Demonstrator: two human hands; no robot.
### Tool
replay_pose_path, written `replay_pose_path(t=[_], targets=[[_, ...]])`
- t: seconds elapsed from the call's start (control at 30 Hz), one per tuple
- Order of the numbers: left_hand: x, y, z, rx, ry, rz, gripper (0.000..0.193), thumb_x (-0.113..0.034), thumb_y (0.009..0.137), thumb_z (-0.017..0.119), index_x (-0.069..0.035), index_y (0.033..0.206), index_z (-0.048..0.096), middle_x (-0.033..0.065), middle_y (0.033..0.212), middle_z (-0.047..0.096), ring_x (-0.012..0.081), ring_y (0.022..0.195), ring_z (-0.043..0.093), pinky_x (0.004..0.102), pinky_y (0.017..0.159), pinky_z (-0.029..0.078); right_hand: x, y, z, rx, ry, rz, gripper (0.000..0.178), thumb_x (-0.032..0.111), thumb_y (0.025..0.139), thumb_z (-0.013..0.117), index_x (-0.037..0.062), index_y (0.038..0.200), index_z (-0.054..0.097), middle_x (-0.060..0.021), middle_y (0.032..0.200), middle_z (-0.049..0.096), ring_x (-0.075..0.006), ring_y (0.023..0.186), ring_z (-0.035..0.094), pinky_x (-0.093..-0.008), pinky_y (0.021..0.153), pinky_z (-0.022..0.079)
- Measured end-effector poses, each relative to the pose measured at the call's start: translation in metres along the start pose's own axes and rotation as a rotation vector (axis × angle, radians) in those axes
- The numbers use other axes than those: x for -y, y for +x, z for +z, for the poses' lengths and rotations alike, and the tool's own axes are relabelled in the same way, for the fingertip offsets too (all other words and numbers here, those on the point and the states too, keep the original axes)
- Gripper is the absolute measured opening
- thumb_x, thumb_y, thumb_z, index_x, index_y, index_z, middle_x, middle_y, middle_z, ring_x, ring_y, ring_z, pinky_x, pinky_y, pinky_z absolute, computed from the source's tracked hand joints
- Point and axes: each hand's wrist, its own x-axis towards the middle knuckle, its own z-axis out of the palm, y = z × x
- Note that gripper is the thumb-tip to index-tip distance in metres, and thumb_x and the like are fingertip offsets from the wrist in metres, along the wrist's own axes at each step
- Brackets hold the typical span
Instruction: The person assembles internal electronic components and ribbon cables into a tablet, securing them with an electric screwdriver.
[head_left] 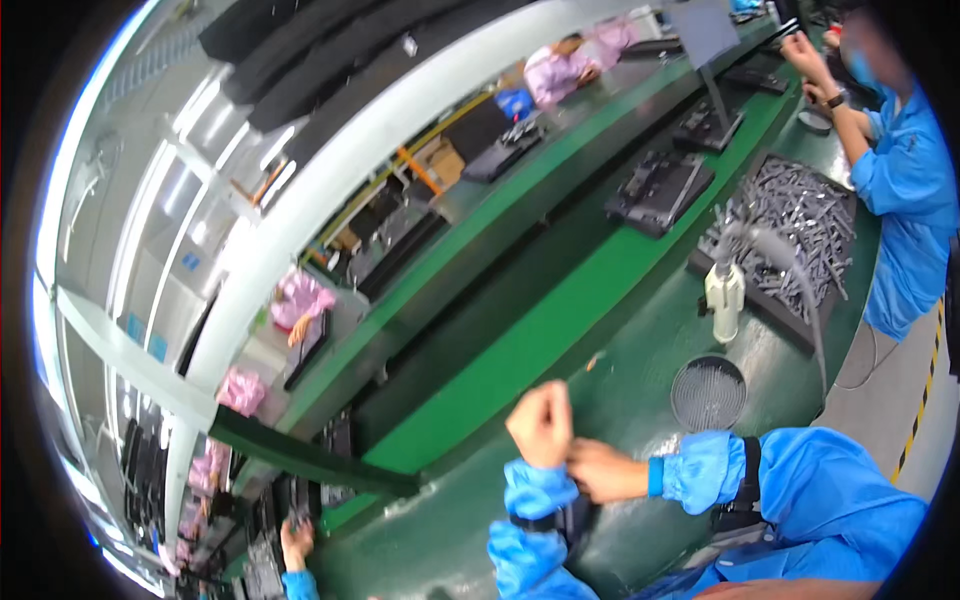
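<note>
My left hand (541,424) is raised above the green workbench (640,410), its fingers curled into a loose fist. Nothing shows in it. My right hand (606,472) reaches across to the left wrist, its fingers closed at the cuff of the blue left sleeve (538,490); the fingertips are partly hidden. Both arms wear blue sleeves with dark bands. Beyond the right forearm, a round black ribbed dish (708,393) lies on the bench. A pale bottle-shaped tool (725,300) with a grey hose stands behind the dish.
A dark tray (787,316) heaped with grey plastic pieces (790,225) stands at the right. A green conveyor (530,350) runs alongside, carrying black panel units (660,190). A co-worker in blue (915,200) stands far right; another person's hand (296,543) is at lower left.
</note>
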Motion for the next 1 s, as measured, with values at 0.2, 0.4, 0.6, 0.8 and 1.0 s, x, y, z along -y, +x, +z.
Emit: replay_pose_path(t=[0.2,0.4,0.6,0.8,1.0], targets=[[0.051,-0.043,-0.009,0.129,0.003,-0.319,0.019,-0.017,0.086,0.062,0.002,0.084,0.065,0.0047,0.061,0.061,0.0086,0.054,0.053,0.0236,0.051,0.043,0.019,-0.014,0.004,-0.286,0.252,0.105,0.008,0.001,0.072,0.057,0.0056,0.077,0.061,-0.0078,0.082,0.059,-0.0299,0.081,0.052,-0.0400,0.072,0.044],[0.044,-0.051,-0.017,0.204,0.229,-0.378,0.019,-0.021,0.083,0.063,-0.002,0.081,0.067,0.0098,0.062,0.063,0.0182,0.054,0.060,0.0298,0.054,0.046,0.028,-0.017,0.007,-0.213,0.580,0.349,0.016,0.017,0.077,0.068,0.0041,0.082,0.060,-0.0077,0.069,0.063,-0.0229,0.060,0.063,-0.0362,0.058,0.050],[0.051,-0.044,-0.016,0.113,-0.206,-0.524,0.019,-0.017,0.086,0.061,0.002,0.085,0.066,0.0027,0.065,0.062,0.0048,0.053,0.050,0.0198,0.048,0.039,0.042,-0.022,-0.002,0.086,0.471,0.336,0.037,0.037,0.078,0.067,0.0004,0.081,0.062,-0.0121,0.061,0.063,-0.0277,0.057,0.064,-0.0357,0.056,0.050],[0.048,-0.032,-0.013,-0.076,-0.098,-0.473,0.021,-0.019,0.086,0.061,0.001,0.084,0.066,0.0040,0.063,0.062,0.0079,0.052,0.052,0.0230,0.048,0.040,0.056,-0.025,0.009,0.067,0.595,0.460,0.045,0.039,0.075,0.070,-0.0015,0.091,0.057,-0.0166,0.067,0.063,-0.0309,0.061,0.064,-0.0403,0.059,0.050],[0.039,-0.026,0.006,0.052,0.678,0.118,0.014,-0.018,0.079,0.060,-0.005,0.074,0.063,0.0099,0.065,0.063,0.0314,0.062,0.062,0.0403,0.057,0.050,0.062,-0.031,0.005,-0.015,0.584,0.370,0.042,0.035,0.076,0.070,-0.0004,0.090,0.051,-0.0179,0.068,0.062,-0.0308,0.062,0.064,-0.0408,0.059,0.050]])
